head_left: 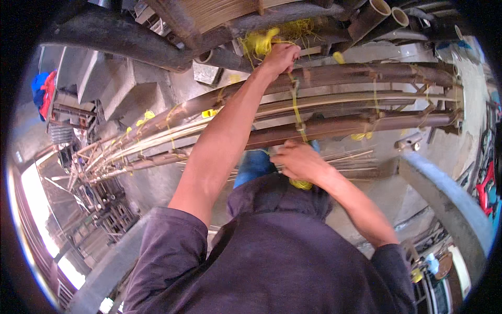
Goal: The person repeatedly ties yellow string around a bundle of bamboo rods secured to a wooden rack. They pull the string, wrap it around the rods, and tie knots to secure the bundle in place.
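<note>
A long frame of dark brown bamboo poles (327, 127) lies across in front of me, with pale thin strips (324, 100) running lengthwise between the poles. Yellow twine (295, 104) crosses it, wound about both poles. At the far pole (334, 75) my left hand (282, 56) is closed in a fist at the upper end of that twine; its fingertips are hidden. Beside it hangs a bright yellow tangle of twine (264, 42). My right hand (299, 163) is closed at the near pole with twine at its fingers. Under it shows a yellow twine ball (300, 184).
Thick dark bamboo poles (120, 39) and cut hollow ends (379, 7) lie beyond the frame. Grey concrete blocks (128, 91) stand at the left. A concrete beam (444, 193) slants at the right. Thin sticks (345, 162) lie on the floor below the near pole.
</note>
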`<state>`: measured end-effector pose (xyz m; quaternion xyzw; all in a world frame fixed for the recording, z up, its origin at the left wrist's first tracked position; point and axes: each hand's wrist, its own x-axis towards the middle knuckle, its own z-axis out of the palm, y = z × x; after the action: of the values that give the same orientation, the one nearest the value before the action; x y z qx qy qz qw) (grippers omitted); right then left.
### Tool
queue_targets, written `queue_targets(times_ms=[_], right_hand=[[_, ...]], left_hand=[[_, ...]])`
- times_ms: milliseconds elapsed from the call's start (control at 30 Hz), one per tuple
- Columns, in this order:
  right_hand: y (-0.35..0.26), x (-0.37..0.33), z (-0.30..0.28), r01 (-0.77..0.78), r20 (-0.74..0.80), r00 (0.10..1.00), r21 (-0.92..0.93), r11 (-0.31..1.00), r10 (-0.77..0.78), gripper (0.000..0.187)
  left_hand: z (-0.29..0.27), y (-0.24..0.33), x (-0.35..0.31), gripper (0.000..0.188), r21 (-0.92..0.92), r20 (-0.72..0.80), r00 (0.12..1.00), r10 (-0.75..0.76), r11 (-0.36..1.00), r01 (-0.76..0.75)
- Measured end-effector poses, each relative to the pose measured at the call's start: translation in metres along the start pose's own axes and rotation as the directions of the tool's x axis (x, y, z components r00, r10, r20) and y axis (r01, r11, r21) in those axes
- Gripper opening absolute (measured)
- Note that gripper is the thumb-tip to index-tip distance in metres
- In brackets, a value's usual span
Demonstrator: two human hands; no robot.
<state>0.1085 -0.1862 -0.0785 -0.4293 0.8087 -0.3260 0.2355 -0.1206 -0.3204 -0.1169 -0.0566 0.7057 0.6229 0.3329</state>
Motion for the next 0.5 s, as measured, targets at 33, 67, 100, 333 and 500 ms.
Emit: queue_targets(times_ms=[33,67,100,333,500], right_hand=[[-0.013,-0.005,0.002,-0.051,-0.056,0.997,0.042,0.998,0.054,0.057],[-0.036,-0.018,-0.009,-0.078,-0.094,0.992,0.07,0.995,0.084,0.062],[-0.057,-0.023,-0.021,-0.088,-0.13,0.987,0.083,0.993,0.098,0.068],[-0.041,0.106,0.164,-0.206,0.255,0.546,0.964,-0.167,0.798,0.041],[-0.171,0.123,-0.105,-0.401,-0.319,0.839,0.186,0.897,0.441,0.017]], left_hand=[[-0.014,0.002,-0.004,0.03,0.243,0.077,0.996,0.04,0.968,-0.058],[-0.036,0.003,-0.011,0.031,0.457,0.134,0.988,0.078,0.88,-0.131],[-0.072,-0.003,-0.018,0.034,0.616,0.115,0.988,0.107,0.772,-0.156],[-0.127,0.022,-0.157,0.032,0.276,0.109,0.916,0.387,0.873,-0.402],[-0.121,-0.076,-0.232,0.025,0.728,0.12,0.942,0.313,0.617,-0.298]])
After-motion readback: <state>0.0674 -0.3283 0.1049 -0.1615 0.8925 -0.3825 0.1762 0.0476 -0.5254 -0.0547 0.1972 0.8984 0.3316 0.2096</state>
